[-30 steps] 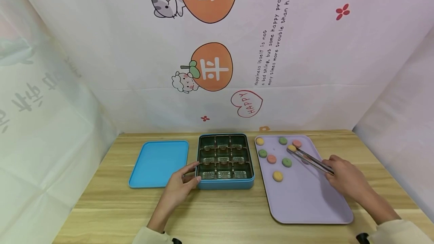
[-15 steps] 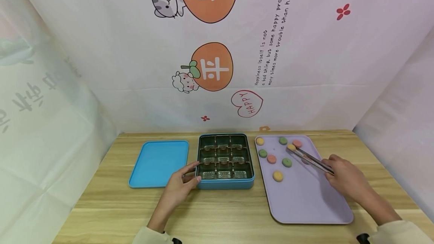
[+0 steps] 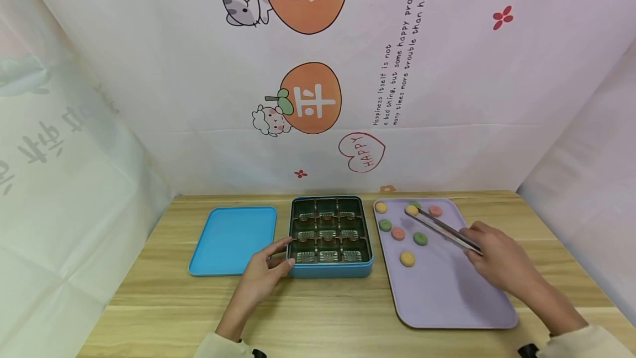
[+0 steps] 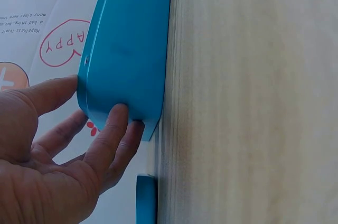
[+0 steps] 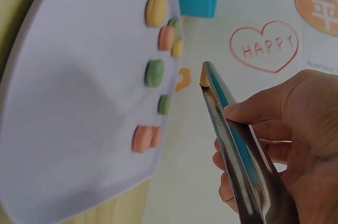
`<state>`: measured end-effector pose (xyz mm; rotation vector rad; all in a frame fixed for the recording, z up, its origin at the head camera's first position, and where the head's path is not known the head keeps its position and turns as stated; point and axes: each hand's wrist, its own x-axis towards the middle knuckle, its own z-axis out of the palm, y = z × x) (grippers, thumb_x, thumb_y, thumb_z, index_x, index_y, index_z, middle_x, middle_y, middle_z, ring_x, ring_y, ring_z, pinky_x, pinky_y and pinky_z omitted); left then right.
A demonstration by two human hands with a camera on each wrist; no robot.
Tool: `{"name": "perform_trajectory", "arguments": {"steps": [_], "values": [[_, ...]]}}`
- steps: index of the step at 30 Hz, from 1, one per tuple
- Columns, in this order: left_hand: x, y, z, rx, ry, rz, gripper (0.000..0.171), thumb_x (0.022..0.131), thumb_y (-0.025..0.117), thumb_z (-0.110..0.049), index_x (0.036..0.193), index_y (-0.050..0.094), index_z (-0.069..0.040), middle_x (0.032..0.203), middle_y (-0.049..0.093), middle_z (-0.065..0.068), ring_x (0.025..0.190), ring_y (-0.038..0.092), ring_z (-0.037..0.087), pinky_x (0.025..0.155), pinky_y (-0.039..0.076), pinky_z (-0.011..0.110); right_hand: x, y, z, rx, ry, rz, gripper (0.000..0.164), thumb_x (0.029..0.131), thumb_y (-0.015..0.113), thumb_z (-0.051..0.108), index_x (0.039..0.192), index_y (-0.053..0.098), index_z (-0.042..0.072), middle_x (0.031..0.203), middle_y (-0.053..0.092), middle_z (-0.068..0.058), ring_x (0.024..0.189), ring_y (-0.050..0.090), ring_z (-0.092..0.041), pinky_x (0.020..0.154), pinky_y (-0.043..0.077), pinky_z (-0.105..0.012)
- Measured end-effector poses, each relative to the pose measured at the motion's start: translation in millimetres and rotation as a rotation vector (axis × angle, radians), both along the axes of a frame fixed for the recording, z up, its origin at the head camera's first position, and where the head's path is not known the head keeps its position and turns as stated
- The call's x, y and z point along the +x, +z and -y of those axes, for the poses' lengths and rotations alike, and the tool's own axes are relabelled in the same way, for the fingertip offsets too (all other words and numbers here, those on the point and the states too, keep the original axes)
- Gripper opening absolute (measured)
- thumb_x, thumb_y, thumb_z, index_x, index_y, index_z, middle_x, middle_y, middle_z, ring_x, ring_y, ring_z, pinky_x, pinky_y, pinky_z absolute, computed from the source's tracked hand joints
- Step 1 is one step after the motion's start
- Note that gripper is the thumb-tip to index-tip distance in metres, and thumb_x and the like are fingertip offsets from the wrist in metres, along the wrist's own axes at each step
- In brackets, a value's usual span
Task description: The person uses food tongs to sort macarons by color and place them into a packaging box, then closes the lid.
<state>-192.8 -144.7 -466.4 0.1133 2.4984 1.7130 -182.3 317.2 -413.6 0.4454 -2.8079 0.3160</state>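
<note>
My right hand (image 3: 504, 261) grips metal tongs (image 3: 449, 232) above the lilac tray (image 3: 447, 303). A yellow macaron (image 3: 412, 210) is pinched between their tips, raised off the tray in the right wrist view. Against the left side of the blue box (image 3: 330, 270) lie the outstretched fingers of my left hand (image 3: 262, 274). In the left wrist view its thumb and fingertips touch the box wall (image 4: 127, 49) near a corner. Inside the box sits a clear insert with several compartments, and no macaron shows in them.
Green, pink and yellow macarons lie scattered on the tray's far half, including a pink macaron (image 3: 398, 233) and a green macaron (image 3: 420, 238). A flat blue lid (image 3: 233, 242) lies left of the box on the wooden table (image 3: 308, 319). Printed cloth hangs behind.
Over the last half second, the right hand has moved the tongs and the yellow macaron leftward and up. The left hand and the box have stayed put.
</note>
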Motion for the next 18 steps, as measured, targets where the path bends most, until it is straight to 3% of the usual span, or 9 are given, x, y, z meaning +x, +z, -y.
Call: {"name": "perform_trajectory", "arguments": {"steps": [11,18], "values": [[0.3,0.5,0,-0.004,-0.001,-0.004,0.051,0.101,0.071,-0.013,0.15,0.059,-0.012,0.148,0.056,0.03,0.128,0.065,0.046,0.084,0.062,0.039,8.9,19.3,28,0.009,0.05,-0.009,0.028,0.08,0.081,-0.001,0.108,0.077,0.003,0.094,0.067,-0.003,0.076,0.055,-0.013,0.06,0.045,-0.032],[0.5,0.9,0,-0.007,0.0,-0.002,0.051,0.101,0.07,-0.013,0.15,0.058,-0.012,0.148,0.056,0.03,0.128,0.064,0.046,0.085,0.063,0.04,13.7,25.9,45,-0.007,0.145,-0.075,0.03,0.078,0.083,-0.002,0.106,0.077,0.008,0.091,0.064,0.007,0.076,0.051,-0.006,0.061,0.045,-0.028]]}}
